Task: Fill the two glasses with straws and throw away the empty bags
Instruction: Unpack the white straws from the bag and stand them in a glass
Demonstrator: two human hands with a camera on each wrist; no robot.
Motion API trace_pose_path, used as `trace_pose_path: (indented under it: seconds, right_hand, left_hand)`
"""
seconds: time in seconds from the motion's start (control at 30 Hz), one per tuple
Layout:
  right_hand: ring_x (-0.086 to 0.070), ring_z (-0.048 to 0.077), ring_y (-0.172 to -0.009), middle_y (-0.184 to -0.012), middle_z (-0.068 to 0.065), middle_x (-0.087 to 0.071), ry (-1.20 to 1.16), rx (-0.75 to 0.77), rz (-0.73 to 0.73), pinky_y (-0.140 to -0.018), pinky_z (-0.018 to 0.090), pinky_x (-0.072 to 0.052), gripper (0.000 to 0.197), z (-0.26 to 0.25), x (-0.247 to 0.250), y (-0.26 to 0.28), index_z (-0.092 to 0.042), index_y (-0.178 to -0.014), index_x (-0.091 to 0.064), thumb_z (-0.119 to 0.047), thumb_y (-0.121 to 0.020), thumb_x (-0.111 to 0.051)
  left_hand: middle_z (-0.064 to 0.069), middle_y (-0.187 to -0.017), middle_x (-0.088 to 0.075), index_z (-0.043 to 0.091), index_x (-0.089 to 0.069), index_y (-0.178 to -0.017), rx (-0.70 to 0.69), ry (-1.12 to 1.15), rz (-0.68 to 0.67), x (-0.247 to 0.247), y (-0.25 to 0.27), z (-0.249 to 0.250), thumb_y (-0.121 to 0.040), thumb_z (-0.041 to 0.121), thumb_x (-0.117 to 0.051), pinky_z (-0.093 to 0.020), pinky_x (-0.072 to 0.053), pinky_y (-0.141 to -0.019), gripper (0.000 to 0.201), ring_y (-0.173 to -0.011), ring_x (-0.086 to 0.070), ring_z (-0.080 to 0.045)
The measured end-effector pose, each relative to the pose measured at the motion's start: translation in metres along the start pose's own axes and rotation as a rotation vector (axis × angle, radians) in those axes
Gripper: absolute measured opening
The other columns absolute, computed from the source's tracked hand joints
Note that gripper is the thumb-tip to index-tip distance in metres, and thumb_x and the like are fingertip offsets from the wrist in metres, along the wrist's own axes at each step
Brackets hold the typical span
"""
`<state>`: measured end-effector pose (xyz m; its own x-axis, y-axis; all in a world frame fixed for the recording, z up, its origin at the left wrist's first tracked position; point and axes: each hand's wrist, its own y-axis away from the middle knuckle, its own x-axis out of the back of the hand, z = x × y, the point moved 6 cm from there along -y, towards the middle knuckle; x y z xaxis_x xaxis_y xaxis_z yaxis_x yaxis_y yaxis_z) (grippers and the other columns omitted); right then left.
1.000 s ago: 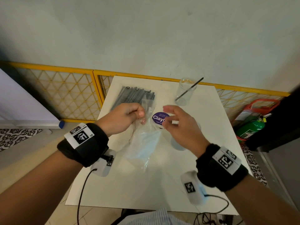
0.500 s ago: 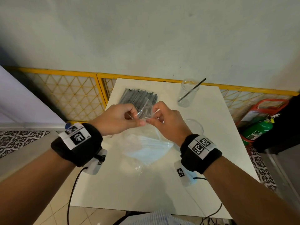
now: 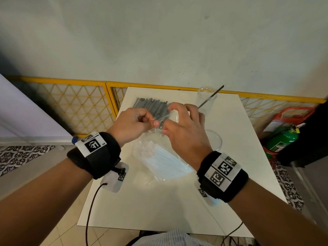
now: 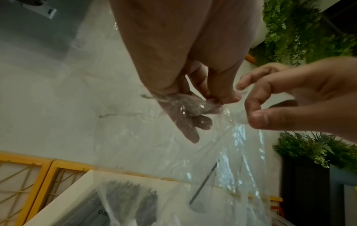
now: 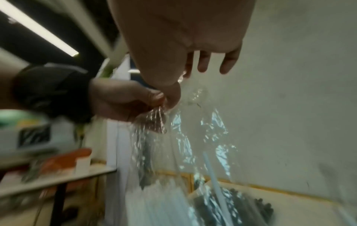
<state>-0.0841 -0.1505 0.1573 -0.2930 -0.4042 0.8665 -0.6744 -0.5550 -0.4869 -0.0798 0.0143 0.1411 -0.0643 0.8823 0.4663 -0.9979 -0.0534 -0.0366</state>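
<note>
A clear bag of white straws (image 3: 159,162) hangs low over the white table (image 3: 159,206), its mouth held up between both hands. My left hand (image 3: 154,123) pinches the crumpled top of the bag (image 4: 193,152) with thumb and curled fingers. Right beside it, my right hand (image 3: 165,127) pinches the same edge with thumb and forefinger while its other fingers (image 5: 203,64) stay spread. A bag of dark grey straws (image 3: 152,105) lies flat behind the hands. The tall glass (image 3: 206,98) at the back holds one black straw. A second glass (image 3: 215,141) stands right of my right hand.
A yellow lattice fence (image 3: 76,103) runs behind and left of the table. A green fire extinguisher (image 3: 282,141) in a red stand sits on the floor at the right. A black cable (image 3: 88,210) trails from my left wrist off the near table edge.
A second ago my right hand held a purple sticker apart from the bag. It then joined the left hand at the bag's mouth, and both hands have lifted it a little farther away.
</note>
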Motion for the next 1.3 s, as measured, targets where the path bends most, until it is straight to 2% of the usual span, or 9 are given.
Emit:
trace_pose_path:
  seconds: [0.13,0.27,0.4,0.53,0.73,0.9,1.03,1.17,1.3]
  right_hand:
    - [-0.039,0.031,-0.118,-0.131,0.005,-0.056,0.097,0.106,0.155,-0.087,0.046,-0.033,0.009,-0.012,0.014,0.007,-0.016,-0.084,-0.063,-0.008,-0.082,-0.064]
    - [-0.049,0.027,-0.086,-0.104,0.005,-0.061,0.154,0.256,0.035,-0.07,0.038,-0.034,0.013,-0.011,0.004,0.02,-0.009,-0.092,-0.061,0.0,-0.083,-0.059]
    - [-0.052,0.026,-0.079,-0.084,0.001,-0.061,0.065,0.131,-0.109,-0.067,0.038,-0.037,0.015,0.003,0.001,0.018,-0.013,-0.093,-0.057,-0.023,-0.094,-0.046]
    - [-0.054,0.024,-0.095,-0.094,-0.003,-0.068,-0.037,0.008,-0.239,-0.077,0.041,-0.041,0.038,-0.012,-0.008,0.001,-0.017,-0.109,-0.056,-0.051,-0.09,-0.055]
    - [-0.044,0.022,-0.072,-0.065,0.0,-0.056,-0.268,-0.076,-0.121,-0.066,0.033,-0.037,0.014,-0.004,-0.025,-0.004,-0.011,-0.081,-0.066,-0.019,-0.091,-0.062]
    - [-0.036,0.017,-0.057,-0.052,-0.012,-0.03,-0.397,-0.101,-0.109,-0.055,0.027,-0.025,0.035,0.002,-0.029,-0.007,-0.014,-0.063,-0.051,-0.023,-0.096,-0.056]
    - [-0.036,0.009,-0.062,-0.058,-0.017,-0.037,-0.404,-0.074,-0.098,-0.06,0.019,-0.023,0.024,0.004,-0.026,-0.004,-0.008,-0.072,-0.07,-0.016,-0.093,-0.061]
    - [-0.032,0.004,-0.07,-0.067,-0.014,-0.039,-0.331,0.054,-0.009,-0.066,0.016,-0.025,0.02,0.003,-0.012,-0.004,-0.008,-0.066,-0.066,-0.005,-0.085,-0.066]
    - [-0.053,0.024,-0.074,-0.066,0.001,-0.056,-0.204,0.133,-0.175,-0.067,0.039,-0.05,0.015,0.005,-0.024,0.015,-0.009,-0.07,-0.068,0.004,-0.078,-0.066]
  left_hand:
    - [0.0,-0.066,-0.058,0.024,-0.066,-0.069,-0.011,-0.005,0.011,0.005,-0.003,0.002,-0.072,0.048,-0.078,-0.034,-0.043,-0.066,0.026,-0.065,-0.053,-0.014]
    - [0.002,-0.073,-0.064,0.028,-0.058,-0.07,-0.072,-0.212,0.113,0.017,-0.008,0.006,-0.086,0.034,-0.074,-0.027,-0.042,-0.065,0.024,-0.07,-0.058,-0.014]
    - [-0.001,-0.07,-0.058,0.021,-0.055,-0.08,-0.088,-0.232,0.038,0.011,-0.01,0.013,-0.093,0.03,-0.066,-0.03,-0.042,-0.062,0.019,-0.065,-0.053,-0.017]
    - [0.004,-0.072,-0.055,0.015,-0.058,-0.087,-0.142,-0.247,-0.086,-0.009,-0.009,0.037,-0.098,0.023,-0.059,-0.017,-0.038,-0.057,0.014,-0.063,-0.049,-0.007]
    - [0.01,-0.079,-0.063,0.022,-0.068,-0.087,-0.034,-0.374,-0.071,0.004,-0.004,0.027,-0.081,0.054,-0.071,-0.02,-0.039,-0.061,0.033,-0.073,-0.057,-0.004]
    - [0.012,-0.078,-0.07,0.025,-0.079,-0.085,-0.034,-0.427,-0.114,0.001,-0.003,0.021,-0.081,0.038,-0.078,-0.009,-0.037,-0.056,0.014,-0.074,-0.061,-0.001]
    - [0.014,-0.071,-0.069,0.022,-0.079,-0.082,-0.076,-0.368,-0.113,-0.003,-0.006,0.022,-0.085,0.028,-0.076,-0.003,-0.037,-0.054,0.007,-0.063,-0.059,0.007]
    - [0.008,-0.077,-0.07,0.018,-0.073,-0.079,-0.122,-0.35,-0.017,-0.004,-0.01,0.022,-0.088,0.02,-0.067,-0.008,-0.038,-0.06,0.01,-0.07,-0.061,0.0]
    - [0.003,-0.078,-0.065,0.02,-0.062,-0.081,-0.145,-0.453,0.08,0.018,-0.022,0.027,-0.09,0.018,-0.06,-0.027,-0.047,-0.066,0.009,-0.074,-0.061,-0.016]
